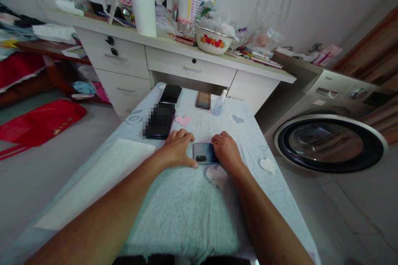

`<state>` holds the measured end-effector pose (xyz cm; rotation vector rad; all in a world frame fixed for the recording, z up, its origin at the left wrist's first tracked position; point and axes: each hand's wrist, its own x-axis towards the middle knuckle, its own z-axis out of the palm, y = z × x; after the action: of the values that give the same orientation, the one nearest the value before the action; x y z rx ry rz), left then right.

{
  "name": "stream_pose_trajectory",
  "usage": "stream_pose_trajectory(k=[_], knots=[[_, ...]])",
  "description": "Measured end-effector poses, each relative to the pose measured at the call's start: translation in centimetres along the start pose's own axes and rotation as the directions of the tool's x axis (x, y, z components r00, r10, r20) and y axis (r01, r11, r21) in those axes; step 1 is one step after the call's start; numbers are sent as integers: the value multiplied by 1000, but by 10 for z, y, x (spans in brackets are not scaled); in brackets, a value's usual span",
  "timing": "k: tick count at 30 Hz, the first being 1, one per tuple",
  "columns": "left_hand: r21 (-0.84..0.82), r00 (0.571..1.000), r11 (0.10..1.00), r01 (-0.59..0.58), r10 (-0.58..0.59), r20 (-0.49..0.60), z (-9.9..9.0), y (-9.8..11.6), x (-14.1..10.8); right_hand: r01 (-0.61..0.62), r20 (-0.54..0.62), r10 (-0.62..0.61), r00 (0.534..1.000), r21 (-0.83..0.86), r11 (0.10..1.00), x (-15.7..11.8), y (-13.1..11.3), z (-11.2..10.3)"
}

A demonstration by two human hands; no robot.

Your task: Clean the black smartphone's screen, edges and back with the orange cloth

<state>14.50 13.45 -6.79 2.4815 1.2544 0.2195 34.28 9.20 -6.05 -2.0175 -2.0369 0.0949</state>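
Note:
A blue-grey smartphone (205, 151) lies back side up on the cloth-covered table, its camera block at the lower left. My right hand (227, 152) has its fingers curled over the phone's right end, hiding that part. At the left end, my left hand (178, 148) is open, thumb and fingers apart, with the thumb tip close to the phone's lower left corner. Beyond my left hand lie a dark tablet-like device (160, 121), partly blurred out, and a black flat device (170, 94). A clear spray bottle (219, 104) with a white cap stands farther back.
A pale rectangular sheet (99, 180) lies along the table's left side. Near the back is a small pixelated item (203, 100). A white desk (192, 64) adjoins the far edge, bearing a flowered bowl (213, 42) and paper roll (143, 14). A washing machine (329, 91) stands right.

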Motion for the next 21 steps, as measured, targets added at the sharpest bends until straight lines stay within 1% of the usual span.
stream_pose_trajectory(k=[5,13,21], knots=[[-6,1000,1000,-1,1,8,-1,0,0,-44,18,44,999,-7,999,0,9,-5],[-5,1000,1000,-4,4,10,0,-1,0,-124,3,124,992,-58,991,1,26,-9],[-15,1000,1000,-5,5,6,0,-1,0,-201,16,204,979,-120,972,1,33,-14]])
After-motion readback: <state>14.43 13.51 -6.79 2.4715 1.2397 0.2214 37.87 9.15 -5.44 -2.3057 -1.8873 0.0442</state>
